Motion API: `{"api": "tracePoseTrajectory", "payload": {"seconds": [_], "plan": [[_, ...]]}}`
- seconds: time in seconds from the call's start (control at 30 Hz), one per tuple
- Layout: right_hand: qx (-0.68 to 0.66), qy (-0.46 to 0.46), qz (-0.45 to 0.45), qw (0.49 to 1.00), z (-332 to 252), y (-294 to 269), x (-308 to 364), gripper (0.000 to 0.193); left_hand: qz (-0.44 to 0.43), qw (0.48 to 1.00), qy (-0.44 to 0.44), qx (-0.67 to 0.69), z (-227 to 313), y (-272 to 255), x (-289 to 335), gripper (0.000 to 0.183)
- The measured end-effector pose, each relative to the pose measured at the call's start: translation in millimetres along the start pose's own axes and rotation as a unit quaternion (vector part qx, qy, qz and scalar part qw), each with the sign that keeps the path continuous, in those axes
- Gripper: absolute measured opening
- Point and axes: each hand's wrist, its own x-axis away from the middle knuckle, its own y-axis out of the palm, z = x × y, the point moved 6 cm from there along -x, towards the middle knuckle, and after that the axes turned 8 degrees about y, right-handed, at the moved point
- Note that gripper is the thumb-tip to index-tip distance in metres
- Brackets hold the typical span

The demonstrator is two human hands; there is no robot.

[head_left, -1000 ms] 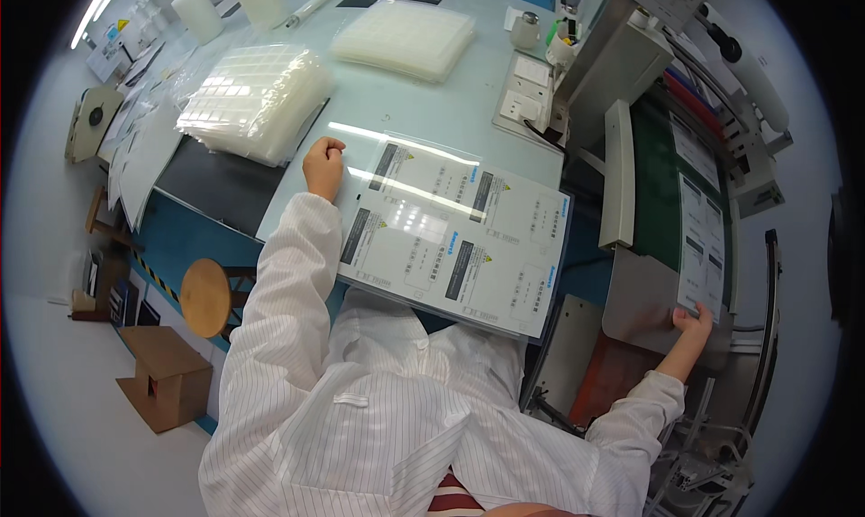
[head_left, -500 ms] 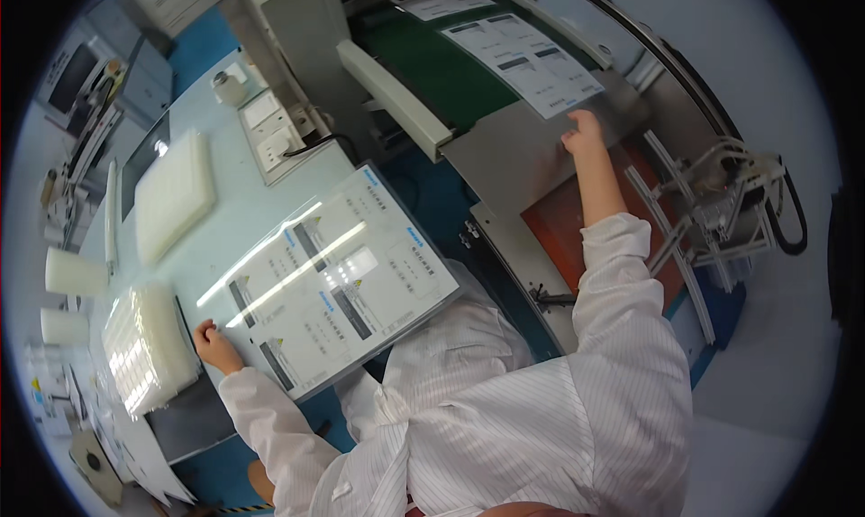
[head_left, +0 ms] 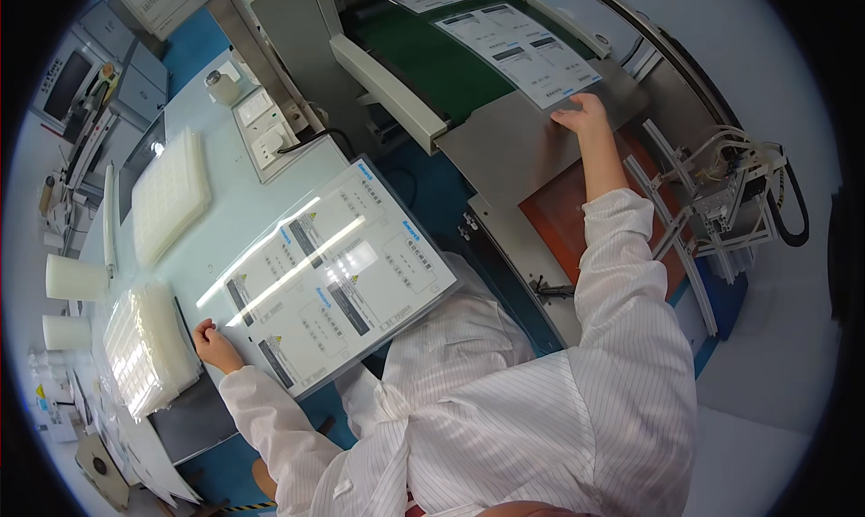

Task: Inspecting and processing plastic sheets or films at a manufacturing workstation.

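My right hand reaches over the metal plate at the mouth of a conveyor, its thumb and fingers apart. Just beyond the fingertips is the near edge of a printed sheet, lying partly on the green belt. Whether they touch, I cannot tell. My left hand rests on the table with its fingers curled in; what they hold, if anything, is hidden. Beside it lies a stack of clear printed sheets with black and blue print, its near edge by my lap.
Two stacks of translucent white sheets lie on the glass-topped table to the left. A socket panel and a small bottle stand farther back. An orange-red plate and a metal frame with hoses flank my right forearm.
My right hand has moved slightly away from me, and its thumb is stretched out more. The whole view has shifted a little. My left hand keeps its place beside the clear sheets.
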Motion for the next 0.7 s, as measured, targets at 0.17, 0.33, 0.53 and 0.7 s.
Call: {"api": "tracePoseTrajectory", "payload": {"seconds": [0.17,0.33,0.53,0.7], "plan": [[0.036,0.016,-0.022,0.999,3,8,-2,0.063,0.002,1.0,-0.007,-0.005,2,0,1,0.019],[0.185,-0.057,0.084,0.977,10,-6,-25,0.056,0.0,1.0,-0.011,-0.009,7,-2,1,0.019],[0.684,-0.401,0.187,0.58,27,40,-6,0.05,-0.002,1.0,-0.011,-0.021,5,-4,1,0.019],[0.839,-0.362,0.157,0.375,39,77,-10,0.056,-0.002,0.999,-0.008,-0.035,9,2,-2,0.019]]}}
